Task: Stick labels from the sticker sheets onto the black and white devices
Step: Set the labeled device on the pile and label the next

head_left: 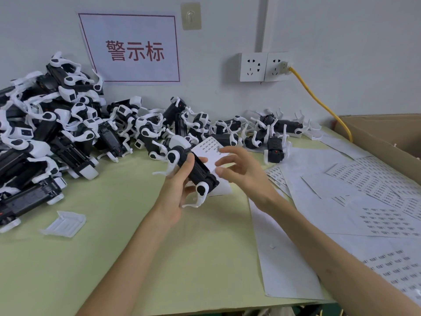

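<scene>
One device (198, 172) gripped in left hand (178, 190), black face up, presumably for labelling; right hand (239, 168), fingers apart, hovers at sticker sheet (208, 147).

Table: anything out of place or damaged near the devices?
A loose white ribbed plastic piece lies alone on the table, in front of the device pile; possibly a detached cover, though I cannot tell. Nothing else stands out.

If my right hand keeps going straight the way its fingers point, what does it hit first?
Most likely the small sticker sheet, just past the fingertips of the right hand. Next to it is the black and white device that the left hand grips. One view leaves depth uncertain.
</scene>
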